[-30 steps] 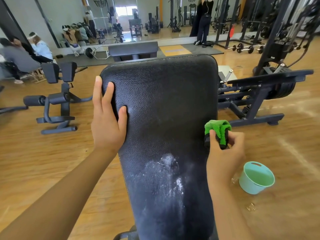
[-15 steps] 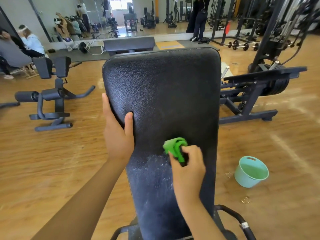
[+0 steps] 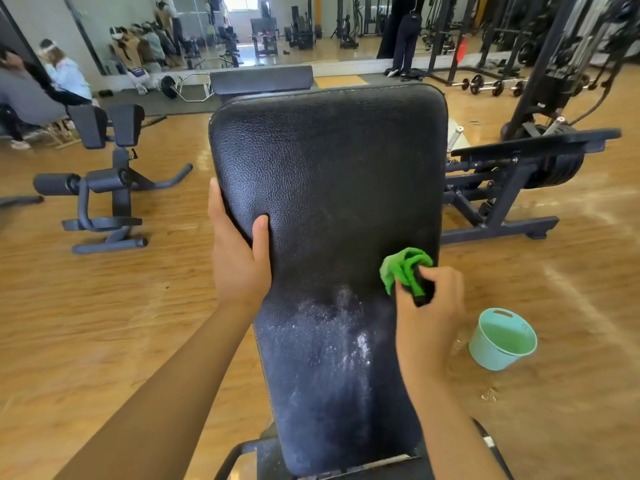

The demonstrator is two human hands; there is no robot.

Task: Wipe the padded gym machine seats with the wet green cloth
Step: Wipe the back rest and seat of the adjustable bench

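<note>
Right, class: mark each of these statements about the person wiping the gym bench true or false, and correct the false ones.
1. The right hand grips a bunched green cloth against the padded seat. True.
2. The left hand hangs free, touching nothing. False: it grips the padded seat's left edge.
3. A teal bucket stands on the wooden floor, right of the seat. True.
4. The green cloth is at the seat's top edge. False: it is lower down, near the right edge.
5. The seat looks spotless. False: a whitish patch shows on its lower part.
</note>
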